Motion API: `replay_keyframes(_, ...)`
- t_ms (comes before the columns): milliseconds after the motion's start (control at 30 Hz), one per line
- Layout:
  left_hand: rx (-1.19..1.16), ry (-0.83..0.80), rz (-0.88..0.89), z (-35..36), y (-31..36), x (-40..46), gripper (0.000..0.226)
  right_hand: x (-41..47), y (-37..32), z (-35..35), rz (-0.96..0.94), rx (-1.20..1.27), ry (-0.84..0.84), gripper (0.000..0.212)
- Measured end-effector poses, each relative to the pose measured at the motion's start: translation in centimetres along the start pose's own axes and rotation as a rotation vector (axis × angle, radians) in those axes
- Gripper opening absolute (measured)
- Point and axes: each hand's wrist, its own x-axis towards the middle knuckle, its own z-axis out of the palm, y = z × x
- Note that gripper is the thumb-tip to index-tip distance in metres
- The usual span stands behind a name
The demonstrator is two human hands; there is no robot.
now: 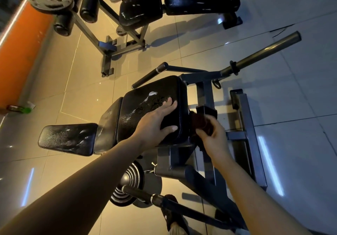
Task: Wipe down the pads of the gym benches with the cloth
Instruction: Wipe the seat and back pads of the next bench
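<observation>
**Cloth at the pad's right edge, held in the right hand**

Cloth (pixel 201 123), dark and bunched, sits in the right hand (pixel 213 136), whose fingers curl round it from below. It is pressed against the right side face of the black back pad (pixel 155 107), just off the upper surface, near the pad's lower right corner. Over on the other side, the left hand (pixel 155 125) lies flat on top of that same pad, fingers straight and spread, thumb hooked along the near edge. Nothing is gripped there; it rests on the pad. Pale scuffs and smears show on the pad's surface just above the left fingertips. To the left, the lower seat pad (pixel 67 139) of this bench carries similar marks. A second bench (pixel 178 3) stands farther off across the tiled floor (pixel 300 125), its two pads scuffed as well. Weight plates (pixel 127 185) lie beneath the near bench frame.
</observation>
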Motion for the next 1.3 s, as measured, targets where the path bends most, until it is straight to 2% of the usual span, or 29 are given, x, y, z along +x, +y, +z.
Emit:
replay_keyframes(67,0.0,0.005,-0.001,0.0,0.1,0.0,0.075,1.8,-2.5,1.0,-0.166,-0.01,0.059,0.043)
replay_keyframes(167,0.004,0.011,-0.004,0.1,0.1,-0.1,0.075,5.2,-5.8,2.5,-0.359,-0.108,-0.046,0.044)
replay_keyframes(333,-0.002,0.026,0.007,0.1,0.1,0.0,0.074,7.2,-6.3,3.1,-0.273,-0.167,-0.021,0.046)
replay_keyframes(533,-0.016,0.058,0.012,0.3,0.3,-0.3,0.062,3.7,-5.2,2.8,-0.363,-0.135,-0.155,0.047)
replay_keyframes(700,0.016,0.098,0.027,0.7,0.2,-0.6,0.07,4.9,-6.0,3.0,-0.282,-0.113,-0.013,0.038)
replay_keyframes(933,-0.132,0.265,0.079,2.4,-0.1,-2.4,0.053,-5.9,-0.3,2.6,-0.267,-0.125,0.024,0.042)
replay_keyframes(1067,-0.107,0.344,0.143,3.1,-2.4,-4.9,0.043,-7.6,0.3,3.0,-0.181,0.032,0.235,0.041)
replay_keyframes(1133,-0.055,0.385,0.172,3.2,-4.6,-6.6,0.041,-7.5,-0.6,4.4,-0.213,0.078,0.331,0.041)
replay_keyframes(1233,0.024,0.36,0.2,2.7,-8.0,-8.8,0.044,-7.9,-0.6,8.9,-0.224,0.109,0.385,0.054)
replay_keyframes(1300,0.1,0.297,0.244,2.1,-10.0,-9.5,0.049,-8.8,0.3,11.8,-0.235,0.12,0.486,0.063)
